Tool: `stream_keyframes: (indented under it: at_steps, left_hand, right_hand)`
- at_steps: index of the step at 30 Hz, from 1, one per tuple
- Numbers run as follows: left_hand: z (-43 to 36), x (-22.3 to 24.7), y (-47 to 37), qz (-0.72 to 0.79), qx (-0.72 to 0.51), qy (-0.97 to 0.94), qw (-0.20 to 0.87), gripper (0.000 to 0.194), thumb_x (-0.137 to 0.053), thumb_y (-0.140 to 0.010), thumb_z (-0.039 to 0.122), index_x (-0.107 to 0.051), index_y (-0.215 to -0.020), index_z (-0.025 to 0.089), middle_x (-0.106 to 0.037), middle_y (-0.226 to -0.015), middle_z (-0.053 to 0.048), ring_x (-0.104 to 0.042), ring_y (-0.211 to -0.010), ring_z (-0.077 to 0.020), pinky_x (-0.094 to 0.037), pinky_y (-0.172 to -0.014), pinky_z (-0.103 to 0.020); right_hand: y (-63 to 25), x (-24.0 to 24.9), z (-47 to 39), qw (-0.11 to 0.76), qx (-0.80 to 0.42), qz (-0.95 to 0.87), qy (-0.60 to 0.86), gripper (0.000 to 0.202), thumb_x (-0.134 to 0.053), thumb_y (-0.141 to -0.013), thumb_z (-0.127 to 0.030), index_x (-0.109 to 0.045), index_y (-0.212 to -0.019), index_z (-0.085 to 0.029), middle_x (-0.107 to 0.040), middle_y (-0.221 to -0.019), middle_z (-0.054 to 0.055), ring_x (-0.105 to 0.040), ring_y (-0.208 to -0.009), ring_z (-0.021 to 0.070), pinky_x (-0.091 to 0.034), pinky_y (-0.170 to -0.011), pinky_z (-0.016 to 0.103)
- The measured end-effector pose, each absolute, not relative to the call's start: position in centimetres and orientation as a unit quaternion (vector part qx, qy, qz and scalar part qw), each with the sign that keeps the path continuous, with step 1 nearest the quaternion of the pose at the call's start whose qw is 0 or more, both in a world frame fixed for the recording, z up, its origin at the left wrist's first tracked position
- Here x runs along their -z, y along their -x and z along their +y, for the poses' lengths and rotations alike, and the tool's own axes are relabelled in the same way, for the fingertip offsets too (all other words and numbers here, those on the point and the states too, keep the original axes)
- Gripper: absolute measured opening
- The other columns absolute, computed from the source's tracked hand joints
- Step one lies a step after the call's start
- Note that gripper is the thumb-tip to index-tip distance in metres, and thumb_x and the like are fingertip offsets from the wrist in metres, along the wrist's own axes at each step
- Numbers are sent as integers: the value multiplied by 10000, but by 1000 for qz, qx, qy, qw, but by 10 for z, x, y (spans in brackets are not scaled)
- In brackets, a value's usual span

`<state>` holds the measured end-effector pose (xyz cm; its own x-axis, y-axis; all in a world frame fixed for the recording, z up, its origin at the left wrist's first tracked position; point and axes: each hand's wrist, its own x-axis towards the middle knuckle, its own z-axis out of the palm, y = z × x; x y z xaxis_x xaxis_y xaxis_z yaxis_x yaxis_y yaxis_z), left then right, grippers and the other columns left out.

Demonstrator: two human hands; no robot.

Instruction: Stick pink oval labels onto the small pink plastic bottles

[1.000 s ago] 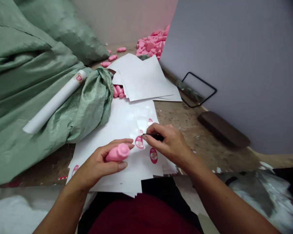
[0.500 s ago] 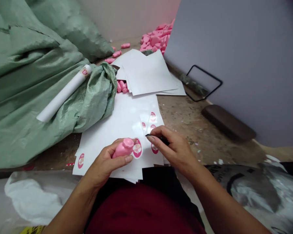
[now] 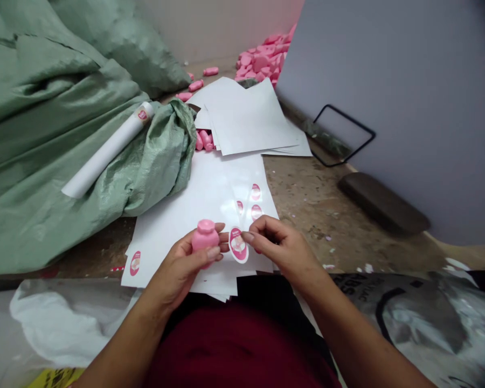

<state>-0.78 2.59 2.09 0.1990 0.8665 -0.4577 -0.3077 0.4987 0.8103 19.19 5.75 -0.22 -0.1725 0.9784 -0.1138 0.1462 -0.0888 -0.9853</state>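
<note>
One pink bottle [image 3: 205, 237], just beside one oval label [image 3: 238, 248]

The left hand [image 3: 185, 262] grips the bottle above white sticker sheets [image 3: 210, 188]; the right hand [image 3: 283, 245] pinches the label's edge. Farther out, loose white papers [image 3: 253, 121] overlap, a green sack [image 3: 81, 102] slumps at left, and pink pieces [image 3: 262, 60] heap behind.

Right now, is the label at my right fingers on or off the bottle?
Off: the label is beside the pink bottle, with left fingers showing between them.
</note>
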Motion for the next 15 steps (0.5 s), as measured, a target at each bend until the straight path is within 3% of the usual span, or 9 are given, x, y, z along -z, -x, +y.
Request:
stream_keyframes:
  at_steps: [6,9,15]
  left_hand:
    - [28,-16,0,495,-463,-169,715,340,-769,-822,314,-689,-1126,185,-718,-1118,-85,-692,-890,-163,-557,-764,-265]
    - [28,-21,-6,444,-471,-104,756,275,-619,-940,395,-646,-1136,204,-706,-1009,-64,-673,-816,-147,-560,-681,-259]
    - [27,-32,-16,407,-461,-72,785,386,-410,-1014,496,-595,-1155,188,-685,-933,-76,-656,-780,-156,-537,-675,-265]
  right_hand:
    - [-189,-1,47,429,-552,-505,506,246,-661,-838,-431,-582,-726,-227,-481,-625,-52,-390,-566,112,-344,-569,270]
    - [-181,-6,40,415,-558,-525,491,184,-668,-842,-391,-621,-771,-229,-522,-650,-46,-451,-591,116,-392,-582,261]
    - [-171,-7,33,410,-577,-530,468,130,-673,-846,-363,-657,-825,-236,-702,-790,-3,-632,-699,149,-512,-655,272]
